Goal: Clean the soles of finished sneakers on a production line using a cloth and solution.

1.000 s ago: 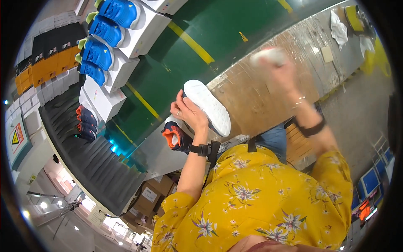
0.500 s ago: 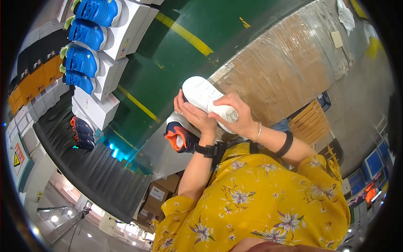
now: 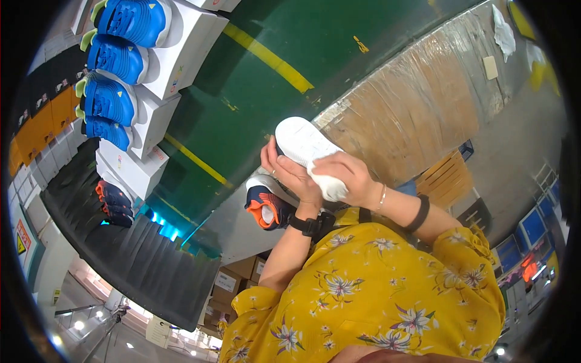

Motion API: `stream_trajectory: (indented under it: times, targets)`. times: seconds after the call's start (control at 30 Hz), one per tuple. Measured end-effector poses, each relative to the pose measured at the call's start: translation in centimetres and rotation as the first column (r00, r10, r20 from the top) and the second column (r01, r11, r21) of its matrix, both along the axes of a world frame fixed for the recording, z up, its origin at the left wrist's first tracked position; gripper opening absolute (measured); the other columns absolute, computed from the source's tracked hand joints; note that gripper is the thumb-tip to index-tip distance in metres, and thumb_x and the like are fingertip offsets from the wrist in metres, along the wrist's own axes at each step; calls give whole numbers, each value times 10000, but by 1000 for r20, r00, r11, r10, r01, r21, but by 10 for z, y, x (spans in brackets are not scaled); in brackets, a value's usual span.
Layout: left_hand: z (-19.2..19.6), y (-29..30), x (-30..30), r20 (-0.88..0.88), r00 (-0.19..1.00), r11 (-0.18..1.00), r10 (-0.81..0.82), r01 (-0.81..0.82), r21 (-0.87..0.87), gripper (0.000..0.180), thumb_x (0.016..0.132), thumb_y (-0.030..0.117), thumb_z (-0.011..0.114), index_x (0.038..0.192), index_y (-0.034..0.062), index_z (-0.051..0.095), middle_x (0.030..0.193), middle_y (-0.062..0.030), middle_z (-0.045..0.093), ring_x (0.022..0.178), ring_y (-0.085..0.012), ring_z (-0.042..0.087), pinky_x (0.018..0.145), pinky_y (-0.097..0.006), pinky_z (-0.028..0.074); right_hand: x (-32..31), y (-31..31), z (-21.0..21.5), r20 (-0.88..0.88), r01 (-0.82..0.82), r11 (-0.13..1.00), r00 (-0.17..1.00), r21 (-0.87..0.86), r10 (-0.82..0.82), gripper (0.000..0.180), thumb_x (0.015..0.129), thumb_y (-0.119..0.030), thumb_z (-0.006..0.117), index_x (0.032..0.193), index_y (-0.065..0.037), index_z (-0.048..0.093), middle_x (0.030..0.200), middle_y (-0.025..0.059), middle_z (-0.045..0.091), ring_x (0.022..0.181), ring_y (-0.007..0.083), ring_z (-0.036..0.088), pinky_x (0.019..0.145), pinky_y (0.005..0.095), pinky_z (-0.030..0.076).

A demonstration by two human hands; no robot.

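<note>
A shoe [image 3: 299,138] is held up in front of me with its white sole facing up, and only a sliver of its dark upper shows. My left hand [image 3: 293,175] is closed around its left side and supports it from below. My right hand [image 3: 353,176] grips a crumpled white cloth [image 3: 331,189] against the near end of the sole. The cloth hides that end of the shoe. Just left of my left wrist, a navy and orange shoe [image 3: 273,209] rests on a grey surface [image 3: 237,233], its opening toward me.
Blue sneakers [image 3: 115,100] stand on white shoeboxes [image 3: 189,51] at the left. Dark shoes with orange trim [image 3: 115,202] sit beside a black ribbed conveyor [image 3: 139,260]. A cardboard-covered surface [image 3: 399,109] under clear film lies ahead right, with a wooden slatted stool [image 3: 445,181] nearer me.
My right hand and the cloth have slid along the sole toward its near end. The whole view has shifted slightly, and my left hand keeps its hold on the shoe.
</note>
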State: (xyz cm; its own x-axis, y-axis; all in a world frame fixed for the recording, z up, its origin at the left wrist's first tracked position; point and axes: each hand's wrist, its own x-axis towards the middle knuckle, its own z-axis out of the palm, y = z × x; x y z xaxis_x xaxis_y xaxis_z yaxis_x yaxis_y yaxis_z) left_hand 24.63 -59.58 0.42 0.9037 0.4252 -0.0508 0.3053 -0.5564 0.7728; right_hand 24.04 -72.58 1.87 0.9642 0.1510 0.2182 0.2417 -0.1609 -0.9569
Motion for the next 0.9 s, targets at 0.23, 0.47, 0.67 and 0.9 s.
stream_trajectory:
  times: [0.23, 0.47, 0.67, 0.9]
  targets:
    - [-35, 8, -17, 51, 987, 862, 155, -110, -495, 521, 1075, 393, 296, 1346, -14, 478, 1370, -190, 382, 1266, -306, 424, 1072, -422, 336, 67, 41, 6, -106, 74, 996, 992, 52, -68, 448, 657, -42, 785, 1085, -77, 658, 998, 122, 633, 905, 330, 658, 775, 399, 553]
    - [-3, -10, 6, -6, 1000, 1000, -6, 6, 5, 513, 1063, 373, 320, 1351, -22, 476, 1367, -202, 380, 1268, -318, 418, 1079, -431, 327, 9, -2, -5, -93, 83, 996, 992, -17, -84, 416, 696, -72, 813, 1083, -93, 663, 1030, 118, 649, 926, 318, 675, 781, 391, 560]
    - [-21, -14, -1, 60, 971, 850, 233, -173, -497, 560, 988, 395, 512, 1364, -14, 441, 1358, -199, 366, 1284, -331, 396, 1075, -435, 323, 78, 29, 8, -149, 107, 994, 984, 40, -100, 381, 737, -107, 846, 1072, -66, 667, 984, 122, 679, 879, 296, 670, 756, 373, 546]
    - [9, -27, 14, 33, 997, 997, -71, 70, 40, 577, 1061, 428, 299, 1353, -45, 453, 1353, -220, 366, 1280, -335, 395, 1080, -438, 318, 11, -12, 2, -172, 151, 988, 974, 18, -145, 383, 706, -71, 802, 1055, -103, 648, 1023, 126, 632, 914, 323, 667, 779, 390, 558]
